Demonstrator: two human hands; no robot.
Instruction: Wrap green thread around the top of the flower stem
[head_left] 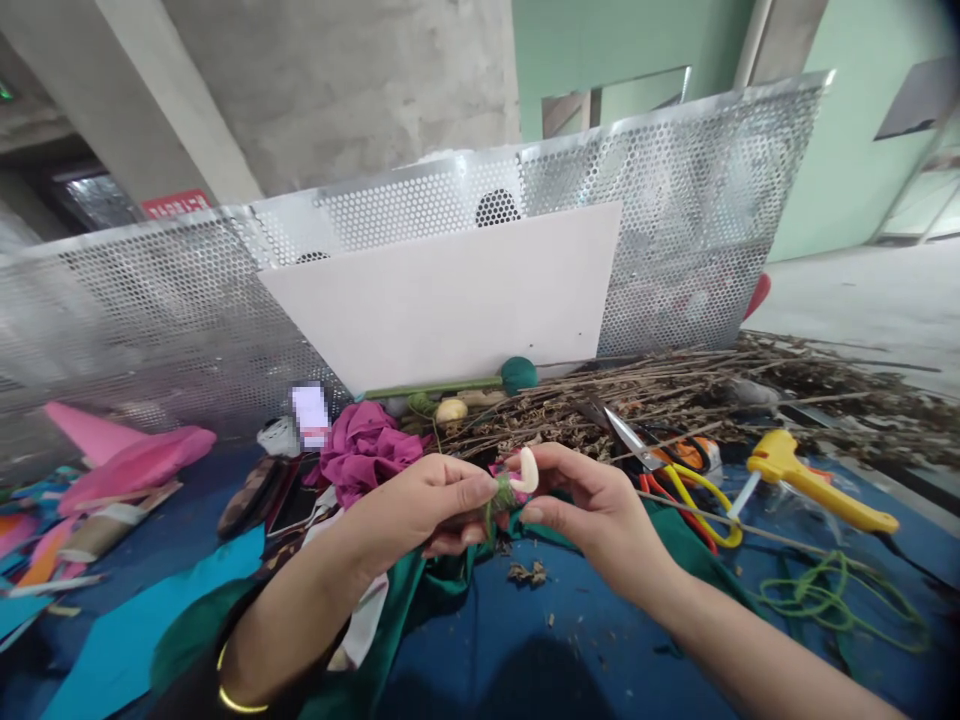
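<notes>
Pinching, frame centre: your left hand, thumb and fingers closed on a small green-yarn-wrapped bundle with a white curved tip. Your right hand: thumb and forefinger at the tip; grip cannot be told. Likely risks: yarn unwinding should your pinch slacken; tip loosening under sideways pressure. Writing: red rectangular sign, upper left, pale characters, illegible. Yellow plastic glue gun, right: no brand legible.
</notes>
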